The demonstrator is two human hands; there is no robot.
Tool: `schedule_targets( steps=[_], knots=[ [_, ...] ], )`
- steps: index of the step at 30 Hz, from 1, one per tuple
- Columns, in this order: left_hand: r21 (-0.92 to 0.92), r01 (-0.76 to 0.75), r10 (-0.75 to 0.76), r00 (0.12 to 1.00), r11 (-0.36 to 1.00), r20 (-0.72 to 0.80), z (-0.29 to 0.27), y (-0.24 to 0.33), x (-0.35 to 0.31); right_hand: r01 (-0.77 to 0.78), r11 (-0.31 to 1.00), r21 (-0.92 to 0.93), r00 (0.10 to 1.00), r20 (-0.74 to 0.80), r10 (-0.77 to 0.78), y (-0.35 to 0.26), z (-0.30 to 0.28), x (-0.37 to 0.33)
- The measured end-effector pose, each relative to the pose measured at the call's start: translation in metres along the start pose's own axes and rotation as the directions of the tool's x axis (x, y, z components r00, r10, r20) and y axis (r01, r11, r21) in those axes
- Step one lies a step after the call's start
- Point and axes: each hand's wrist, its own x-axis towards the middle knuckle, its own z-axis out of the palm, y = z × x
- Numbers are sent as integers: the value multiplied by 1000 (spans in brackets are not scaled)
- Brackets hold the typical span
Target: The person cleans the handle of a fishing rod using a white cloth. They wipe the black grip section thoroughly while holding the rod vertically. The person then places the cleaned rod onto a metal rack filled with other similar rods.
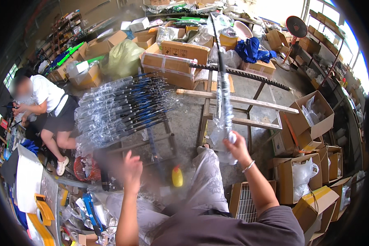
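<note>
Right hand (235,144) grips one long black plastic-sleeved rod (222,88) upright; left hand (132,167) open, empty, below the stacked sleeved rods (123,106).

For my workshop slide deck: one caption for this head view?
Right hand grips a long plastic-sleeved rod; left hand raised, empty, near a rack of bagged rods.

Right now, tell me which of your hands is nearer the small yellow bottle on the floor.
Left. The left hand is raised, empty and open, just left of and above the yellow bottle; the right hand is farther right and higher, gripping the plastic-wrapped rod.
</note>
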Motion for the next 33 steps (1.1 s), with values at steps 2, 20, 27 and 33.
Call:
schedule_targets(
  steps=[2,20,27,33],
  knots=[
    [-31,107,-108,994,994,-15,-7,-29,-20,-64,996,-69,996,-67,60,33,-39,29],
    [136,376,-365,926,917,-99,19,-66,-51,-341,940,5,938,-71,341,149,-90,200],
    [137,379,-373,925,915,-68,23,-69,-46,-371,929,-17,929,-27,370,149,-92,195],
    [100,426,-424,905,899,-42,30,-61,-40,-394,918,-41,918,22,395,139,-87,197]
  ],
)
